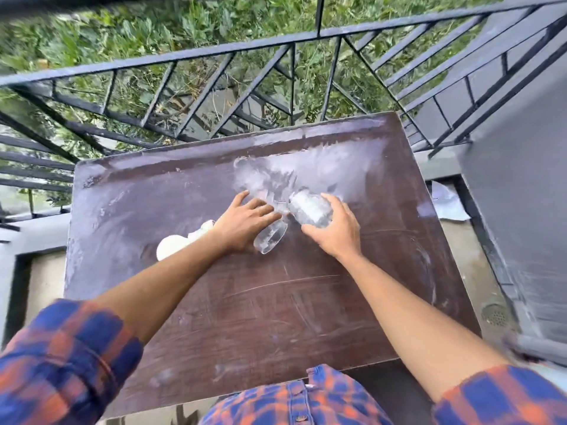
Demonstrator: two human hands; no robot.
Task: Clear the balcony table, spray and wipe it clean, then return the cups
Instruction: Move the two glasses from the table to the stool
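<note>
Both your hands are at the middle of the frame, each on a clear glass cup. Your right hand (334, 228) has its grip wrapped around one cup (311, 208), tilted well off upright. Your left hand (245, 223) reaches over the other cup (271, 239), which also leans, its fingers spread across it — whether that grip has closed I cannot tell. The two cups look to be touching or just short of it.

That is the first risk: glass knocking glass as you lift. The table (276, 308) is streaked with pale dusty residue, so dusty glass may slip from a loose hold. The far edge of the table sits against the railing (233, 50) at the top of the frame, with greenery below — a fumbled cup could roll that way.

A white object (175, 245) lies left of centre, partly behind your left forearm; mind it as you draw back.
</note>
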